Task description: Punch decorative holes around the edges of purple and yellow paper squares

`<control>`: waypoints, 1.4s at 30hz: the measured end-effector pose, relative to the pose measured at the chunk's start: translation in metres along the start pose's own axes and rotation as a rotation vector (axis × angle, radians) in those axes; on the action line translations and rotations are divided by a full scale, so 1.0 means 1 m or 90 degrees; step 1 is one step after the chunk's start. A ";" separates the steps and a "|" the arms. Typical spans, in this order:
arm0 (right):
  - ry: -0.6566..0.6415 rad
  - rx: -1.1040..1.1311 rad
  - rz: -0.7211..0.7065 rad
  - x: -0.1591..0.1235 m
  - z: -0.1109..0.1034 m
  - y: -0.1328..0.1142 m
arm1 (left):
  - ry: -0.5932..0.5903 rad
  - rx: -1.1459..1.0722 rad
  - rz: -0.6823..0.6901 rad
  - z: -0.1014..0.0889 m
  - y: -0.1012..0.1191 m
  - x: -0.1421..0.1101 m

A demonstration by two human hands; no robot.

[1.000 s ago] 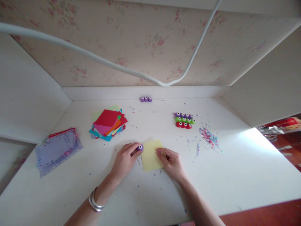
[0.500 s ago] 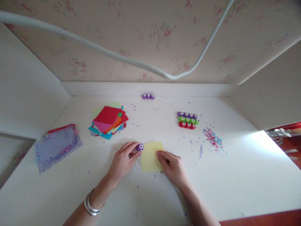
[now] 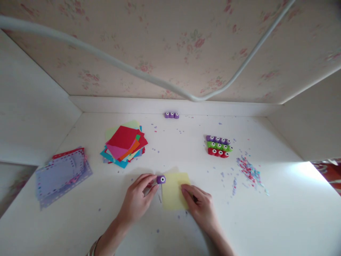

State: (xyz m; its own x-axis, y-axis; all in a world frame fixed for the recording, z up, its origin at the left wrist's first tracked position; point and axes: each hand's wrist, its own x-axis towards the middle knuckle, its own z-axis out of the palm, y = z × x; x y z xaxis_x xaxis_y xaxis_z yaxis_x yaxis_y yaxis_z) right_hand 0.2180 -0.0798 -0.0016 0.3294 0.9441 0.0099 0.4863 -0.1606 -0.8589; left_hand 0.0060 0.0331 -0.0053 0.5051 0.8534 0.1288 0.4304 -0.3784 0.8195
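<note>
Between the thumb and fingers of my left hand (image 3: 138,195) is a small purple craft punch (image 3: 161,179), a white-and-black round mark on its top. It sits at the upper left corner of a square sheet of yellow paper (image 3: 174,199). Whether the paper's edge is inside the punch slot, I cannot tell. My right hand (image 3: 201,206) pinches the sheet at its right side, with thumb and fingers pressed together. The sheet lies on the white table (image 3: 255,220).
Coloured paper sheets (image 3: 125,137) are piled at the left. Farther left lie lilac sheets with punched edges (image 3: 61,177). Rows of purple, green and red punches (image 3: 218,145) stand at the right, beside scattered paper bits (image 3: 249,169). Three purple punches (image 3: 172,115) stand at the back.
The whole scene sits lower in the picture, as the camera view has tilted up. Both hands keep the same hold on the punch and the yellow paper.
</note>
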 end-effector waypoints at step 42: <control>-0.049 -0.001 0.003 -0.005 -0.002 -0.002 | -0.122 0.201 -0.066 0.008 0.037 0.035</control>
State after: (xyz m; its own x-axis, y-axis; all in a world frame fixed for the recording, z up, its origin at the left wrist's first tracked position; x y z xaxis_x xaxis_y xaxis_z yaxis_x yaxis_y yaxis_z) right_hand 0.2167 -0.0842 0.0009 0.2679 0.9629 -0.0333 0.4869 -0.1651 -0.8577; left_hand 0.0458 0.0458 0.0248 0.5650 0.8214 -0.0773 0.6808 -0.4112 0.6062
